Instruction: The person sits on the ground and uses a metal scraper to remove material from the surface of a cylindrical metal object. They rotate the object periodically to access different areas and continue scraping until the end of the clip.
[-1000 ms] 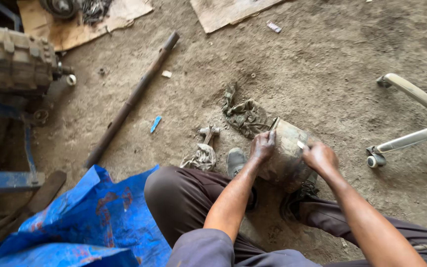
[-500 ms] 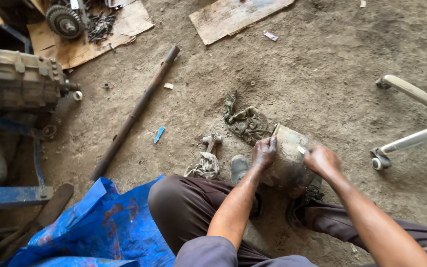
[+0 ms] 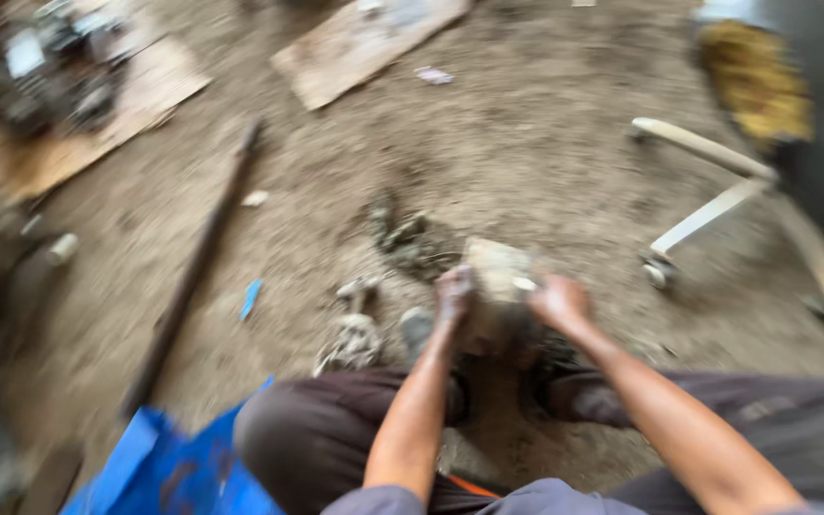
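A person crouched over a dirt floor, both hands on a grimy, block-shaped metal part [image 3: 496, 286] that sat on the ground between the feet; the left hand [image 3: 454, 298] pressed against its left side, fingers wrapped onto it, while the right hand [image 3: 557, 303] gripped its right edge — the frame was blurred, so the finer hold could not be told. A small whitish piece showed at the right hand's fingertips, its kind unclear; greasy scraps [image 3: 402, 238] lay just beyond the part, and a lighter clump [image 3: 350, 343] lay near the left knee. A long dark rod [image 3: 197, 272] stretched across the dirt to the left; a blue tarp [image 3: 169, 467] lay by the left leg — a white tubular frame [image 3: 708, 181] stood well apart on the right.
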